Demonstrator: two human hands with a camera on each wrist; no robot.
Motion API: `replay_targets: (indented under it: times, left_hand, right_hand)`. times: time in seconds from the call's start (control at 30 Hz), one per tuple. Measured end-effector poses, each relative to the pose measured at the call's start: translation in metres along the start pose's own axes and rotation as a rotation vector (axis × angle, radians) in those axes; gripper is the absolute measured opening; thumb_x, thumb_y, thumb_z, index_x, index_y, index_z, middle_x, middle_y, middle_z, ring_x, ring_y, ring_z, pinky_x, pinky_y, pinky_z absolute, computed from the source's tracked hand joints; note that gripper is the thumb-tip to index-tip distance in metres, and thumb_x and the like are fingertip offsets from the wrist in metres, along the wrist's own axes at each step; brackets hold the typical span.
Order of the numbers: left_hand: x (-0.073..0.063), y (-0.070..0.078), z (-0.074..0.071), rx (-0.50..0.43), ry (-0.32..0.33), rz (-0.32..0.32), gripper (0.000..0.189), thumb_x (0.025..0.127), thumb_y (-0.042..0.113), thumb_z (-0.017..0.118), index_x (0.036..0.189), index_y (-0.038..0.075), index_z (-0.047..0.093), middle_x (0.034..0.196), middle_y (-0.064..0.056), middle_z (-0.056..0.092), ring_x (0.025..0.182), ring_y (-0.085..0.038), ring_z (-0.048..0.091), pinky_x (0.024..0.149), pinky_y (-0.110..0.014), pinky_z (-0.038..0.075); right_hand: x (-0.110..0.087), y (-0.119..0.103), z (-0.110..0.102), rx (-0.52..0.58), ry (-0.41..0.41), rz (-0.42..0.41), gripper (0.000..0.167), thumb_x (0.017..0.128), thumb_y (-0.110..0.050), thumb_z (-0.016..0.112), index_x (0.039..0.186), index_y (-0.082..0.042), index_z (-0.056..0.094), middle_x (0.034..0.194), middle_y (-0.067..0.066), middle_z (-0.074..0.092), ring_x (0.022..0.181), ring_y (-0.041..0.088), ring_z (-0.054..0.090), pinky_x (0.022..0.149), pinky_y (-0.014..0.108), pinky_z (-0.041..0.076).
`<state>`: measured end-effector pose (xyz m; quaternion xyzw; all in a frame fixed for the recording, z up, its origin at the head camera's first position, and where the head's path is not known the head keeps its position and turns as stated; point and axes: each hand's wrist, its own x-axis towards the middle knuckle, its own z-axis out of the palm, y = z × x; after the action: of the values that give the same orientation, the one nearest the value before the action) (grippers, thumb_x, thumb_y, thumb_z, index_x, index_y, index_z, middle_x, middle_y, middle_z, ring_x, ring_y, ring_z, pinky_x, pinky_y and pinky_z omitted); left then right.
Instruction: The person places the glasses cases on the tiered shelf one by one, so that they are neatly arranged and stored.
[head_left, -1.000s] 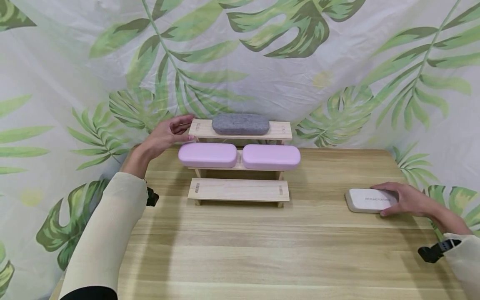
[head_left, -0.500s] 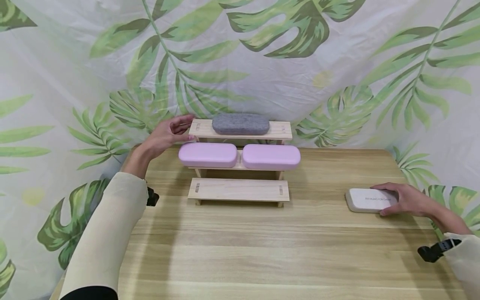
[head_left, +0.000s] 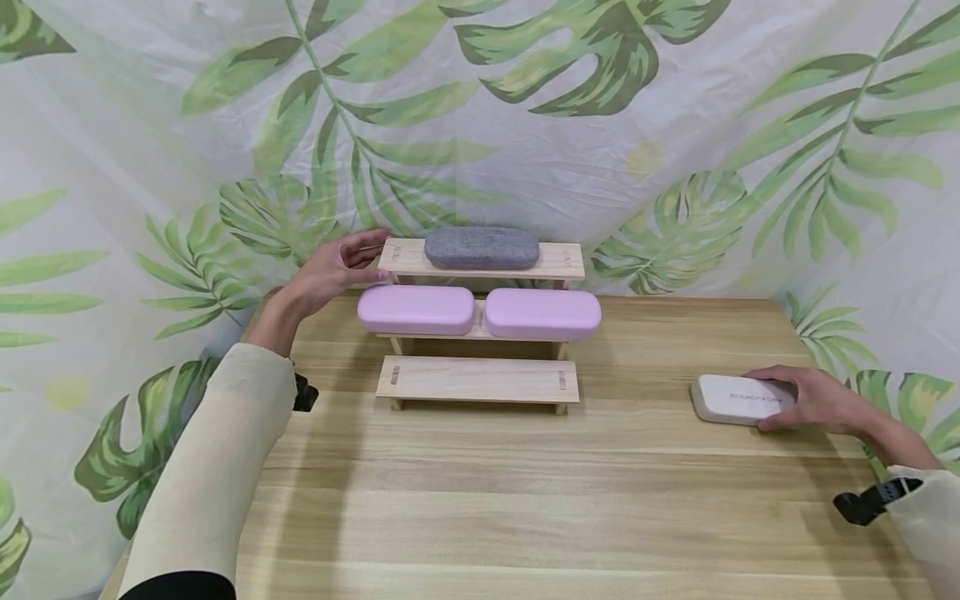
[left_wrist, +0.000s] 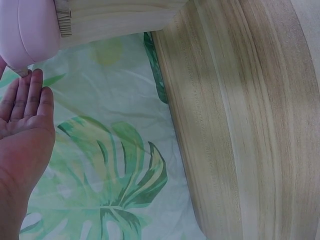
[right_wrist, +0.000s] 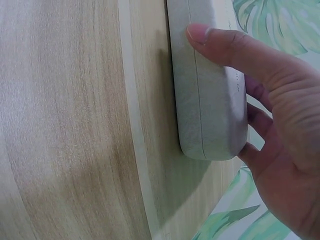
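My left hand is at the left end of the top shelf of a three-step wooden display rack. Its fingers reach out straight, fingertips right at the shelf's end, while the thumb is hidden behind a pink case in the left wrist view. Out on the right, my right hand grips a whitish glasses case with small lettering on its lid. The thumb lies along one long side of this case, fingers round the other. Its shadow falls on the table beside it.
On the top shelf lies a grey felt-like glasses case. Two pink glasses cases, a left one and a right one, sit side by side on the middle shelf. A leaf-print cloth hangs behind the wooden table.
The whitish case in my right hand has shifted very slightly upward in the head view. My left hand and the rack have stayed put.
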<state>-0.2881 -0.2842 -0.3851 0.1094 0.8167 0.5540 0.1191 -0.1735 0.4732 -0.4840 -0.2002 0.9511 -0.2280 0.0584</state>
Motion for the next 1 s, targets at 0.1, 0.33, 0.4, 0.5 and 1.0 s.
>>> replay_targets:
  times: [0.1, 0.33, 0.4, 0.5, 1.0]
  left_hand:
    - [0.0, 0.001, 0.0, 0.004, 0.0, -0.002, 0.078, 0.099, 0.019, 0.079, 0.166, 0.019, 0.039, 0.169, -0.004, 0.04, 0.156, -0.024, 0.037, 0.125, -0.04, 0.04]
    - [-0.001, 0.001, -0.001, 0.011, 0.005, -0.006, 0.078, 0.098, 0.021, 0.08, 0.165, 0.02, 0.04, 0.169, -0.004, 0.04, 0.156, -0.024, 0.037, 0.126, -0.043, 0.038]
    - [-0.001, 0.001, -0.001, 0.012, 0.005, -0.005, 0.077, 0.098, 0.02, 0.079, 0.165, 0.02, 0.04, 0.169, -0.004, 0.041, 0.156, -0.024, 0.037, 0.126, -0.043, 0.038]
    - [0.0, 0.0, 0.0, 0.012, 0.005, -0.004, 0.077, 0.099, 0.02, 0.079, 0.165, 0.02, 0.04, 0.169, -0.003, 0.04, 0.156, -0.024, 0.037, 0.126, -0.043, 0.039]
    - [0.0, 0.0, 0.0, 0.005, 0.006, -0.004, 0.077, 0.099, 0.019, 0.078, 0.165, 0.018, 0.04, 0.169, -0.005, 0.041, 0.155, -0.024, 0.038, 0.125, -0.042, 0.04]
  right_hand:
    - [0.0, 0.0, -0.001, -0.002, 0.002, -0.001, 0.074, 0.066, -0.031, 0.103, 0.13, -0.009, 0.074, 0.126, 0.021, 0.072, 0.099, -0.002, 0.054, 0.078, 0.015, 0.04]
    - [0.001, -0.002, -0.004, -0.009, 0.025, -0.015, 0.074, 0.066, -0.033, 0.103, 0.13, -0.011, 0.075, 0.125, 0.019, 0.074, 0.098, -0.003, 0.055, 0.078, 0.013, 0.04]
    - [0.001, -0.003, -0.005, -0.012, 0.029, -0.019, 0.074, 0.066, -0.033, 0.103, 0.13, -0.011, 0.075, 0.125, 0.018, 0.074, 0.098, -0.003, 0.055, 0.078, 0.013, 0.04]
    - [0.002, -0.005, -0.007, -0.009, 0.027, -0.008, 0.075, 0.065, -0.034, 0.104, 0.131, -0.01, 0.075, 0.126, 0.021, 0.073, 0.1, -0.005, 0.054, 0.078, 0.012, 0.04]
    - [0.007, -0.014, -0.016, -0.069, 0.046, -0.054, 0.073, 0.064, -0.032, 0.104, 0.129, -0.013, 0.076, 0.123, 0.019, 0.075, 0.099, -0.002, 0.057, 0.076, 0.013, 0.04]
